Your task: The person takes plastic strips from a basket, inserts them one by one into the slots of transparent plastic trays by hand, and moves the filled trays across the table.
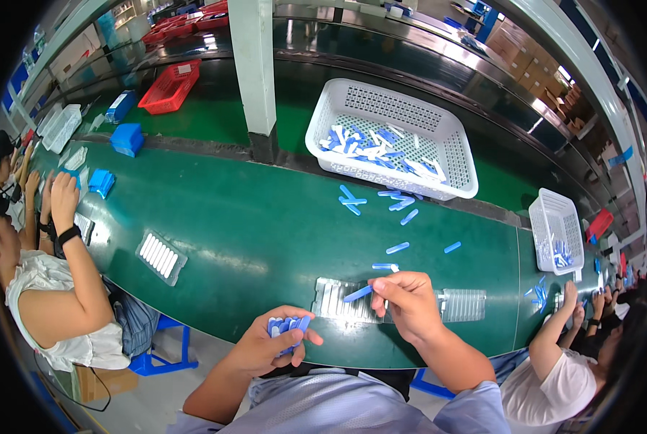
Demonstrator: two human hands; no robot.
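My left hand [269, 343] is closed around a bunch of short blue-and-white strips [291, 332] with rounded ends. Pinched between the thumb and fingers of my right hand [412, 307] is one blue strip [357, 294], held over a clear plastic tray [327, 304] with long slots. Glare and my hand hide part of that tray. Another clear slotted tray [462, 305] lies to its right. Loose blue strips [398, 247] are scattered on the green table beyond my right hand.
A white perforated basket [450, 148] of blue and white strips stands at the far side. Further left, a clear tray [162, 257] holds white strips. A metal post [257, 72] rises behind the table. Co-workers sit on both sides, near another white basket [555, 224] at right.
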